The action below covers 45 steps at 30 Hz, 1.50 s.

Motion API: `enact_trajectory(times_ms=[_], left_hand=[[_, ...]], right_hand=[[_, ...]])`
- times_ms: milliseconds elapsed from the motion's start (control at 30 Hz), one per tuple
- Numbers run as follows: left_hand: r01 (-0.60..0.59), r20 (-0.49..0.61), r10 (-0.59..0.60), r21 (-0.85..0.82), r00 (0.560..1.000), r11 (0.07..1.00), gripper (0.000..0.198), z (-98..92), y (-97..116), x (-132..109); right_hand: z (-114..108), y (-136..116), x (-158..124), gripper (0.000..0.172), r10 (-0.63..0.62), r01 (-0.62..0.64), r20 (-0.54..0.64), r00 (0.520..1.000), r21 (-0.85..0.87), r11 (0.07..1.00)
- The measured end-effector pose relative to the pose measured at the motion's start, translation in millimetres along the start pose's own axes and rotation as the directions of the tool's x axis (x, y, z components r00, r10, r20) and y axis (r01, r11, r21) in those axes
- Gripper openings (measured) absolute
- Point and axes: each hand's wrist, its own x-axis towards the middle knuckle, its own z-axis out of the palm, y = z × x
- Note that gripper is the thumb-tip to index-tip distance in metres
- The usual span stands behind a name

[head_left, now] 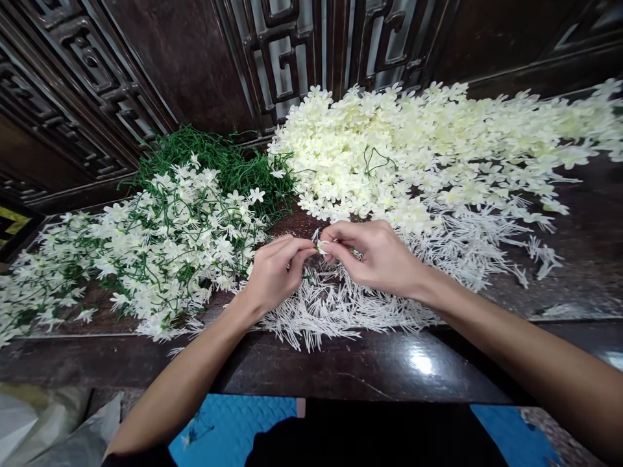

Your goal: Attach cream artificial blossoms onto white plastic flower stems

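Small flower (322,247) is pinched between left hand (272,271) and right hand (377,256), above white stamen pile (341,308).

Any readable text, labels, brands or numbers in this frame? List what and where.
None: no readable text anywhere.
No print on the wooden table, carved panels, cream flower pile, green-stemmed sprays, blue mat, or the small flower pinched by the left hand and right hand.
The yellow-black patch at the left edge looks like pattern, not letters.
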Motion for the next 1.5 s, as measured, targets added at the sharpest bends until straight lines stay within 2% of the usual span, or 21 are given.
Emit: enact_trajectory(times_ms=[233,333,400,500,600,733,833,900,967,1033,1100,1167,1233,1333,1400,1500], left_hand=[[-0.14,-0.02,0.142,0.088,0.99,0.986,0.013,1.6,-5.0,-3.3],[-0.209,-0.027,0.213,0.122,0.977,0.97,0.018,2.1,-8.0,-3.6],[-0.205,-0.009,0.207,0.112,0.978,0.972,0.019,1.2,-8.7,-2.0],[-0.055,0.017,0.054,0.077,0.998,0.996,0.013,-2.0,-8.1,2.5],[0.12,-0.008,-0.12,0.004,0.993,0.993,0.011,-5.3,-7.7,6.4],[0.348,-0.025,-0.358,-0.186,0.933,0.919,0.015,-7.5,-8.4,8.4],[0.441,-0.048,-0.493,-0.38,0.868,0.813,0.012,-9.0,-8.7,9.9],[0.46,-0.067,-0.562,-0.499,0.824,0.734,0.008,-10.2,-9.2,11.3],[0.473,-0.061,-0.616,-0.582,0.785,0.661,0.006,-10.8,-10.2,12.6],[0.481,-0.039,-0.651,-0.64,0.758,0.599,0.006,-10.3,-11.6,13.2],[0.481,-0.02,-0.669,-0.679,0.743,0.555,0.008,-9.2,-12.7,13.0],[0.474,-0.003,-0.666,-0.7,0.746,0.534,0.011,-8.3,-13.0,12.2],[0.473,0.006,-0.646,-0.687,0.764,0.552,0.013,-8.3,-12.5,11.3],[0.48,-0.028,-0.593,-0.557,0.805,0.678,0.015,-9.6,-10.9,10.9],[0.478,-0.031,-0.545,-0.441,0.838,0.76,0.014,-10.0,-9.8,10.9],[0.453,0.009,-0.478,-0.33,0.879,0.828,0.016,-9.0,-8.5,10.7]], right_hand=[[0.8,-4.3,-0.6,0.014,0.041,-0.042,0.02,0.999,0.058,0.997],[1.1,-7.3,0.4,0.012,0.114,-0.116,0.025,0.993,0.134,0.984],[0.0,-9.1,1.9,0.012,0.179,-0.18,0.022,0.984,0.199,0.963],[-4.5,-10.1,4.5,0.012,0.233,-0.226,0.008,0.972,0.275,0.935],[-10.1,-8.6,6.4,0.012,0.229,-0.21,-0.034,0.973,0.29,0.934],[-13.4,-3.8,7.6,0.017,0.211,-0.174,-0.125,0.97,0.256,0.951],[-10.5,0.6,7.6,0.024,0.187,-0.167,-0.167,0.968,0.125,0.978],[-6.3,3.1,6.5,0.028,0.122,-0.127,-0.1,0.987,-0.045,0.991],[-1.1,4.6,4.5,0.032,0.051,-0.041,0.04,0.998,-0.22,0.975],[4.3,5.2,2.3,0.036,0.013,0.044,0.162,0.987,-0.346,0.937],[8.7,5.5,0.6,0.039,-0.002,0.098,0.227,0.974,-0.413,0.905],[11.3,5.9,-0.2,0.04,-0.014,0.124,0.248,0.969,-0.435,0.892],[11.8,6.6,-0.3,0.04,-0.016,0.121,0.24,0.971,-0.433,0.893],[8.8,7.5,0.5,0.035,-0.016,0.091,0.189,0.982,-0.394,0.915],[4.4,7.4,1.6,0.028,-0.013,0.053,0.118,0.993,-0.342,0.938],[-6.3,5.6,4.4,0.014,0.022,-0.04,-0.094,0.995,-0.186,0.982]])
